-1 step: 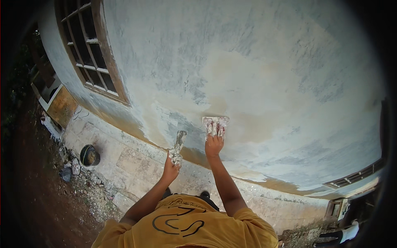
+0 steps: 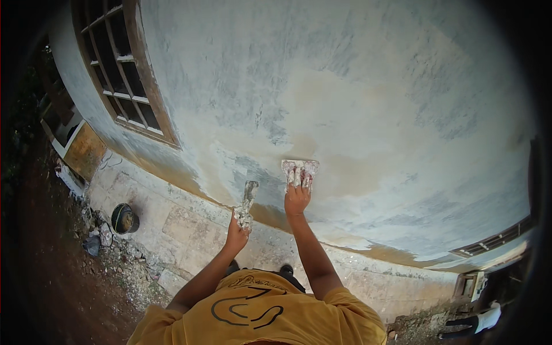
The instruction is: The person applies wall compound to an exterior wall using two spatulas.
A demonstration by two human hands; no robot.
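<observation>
My right hand (image 2: 297, 198) grips a wide putty spreader (image 2: 300, 167) smeared with white and reddish putty. Its broad edge is up against the wall (image 2: 356, 109), where pale putty patches overlap grey-blue and tan areas. Lower and to the left, my left hand (image 2: 237, 233) is closed round the handle of a narrow putty knife (image 2: 250, 192). Thick lumps of whitish putty (image 2: 242, 217) cling about its handle end and my fingers. The knife's blade points up toward the wall; whether it touches the wall I cannot tell.
A wood-framed window (image 2: 123, 69) is at the upper left. On the paved ledge (image 2: 184, 221) along the wall's foot stands a black bucket (image 2: 125, 218), with rubble (image 2: 123, 259) beside it. Another person (image 2: 486, 319) is at the far lower right.
The view has shifted very slightly, and the spreader sits a touch higher in it. Both hands keep their grip on the tools.
</observation>
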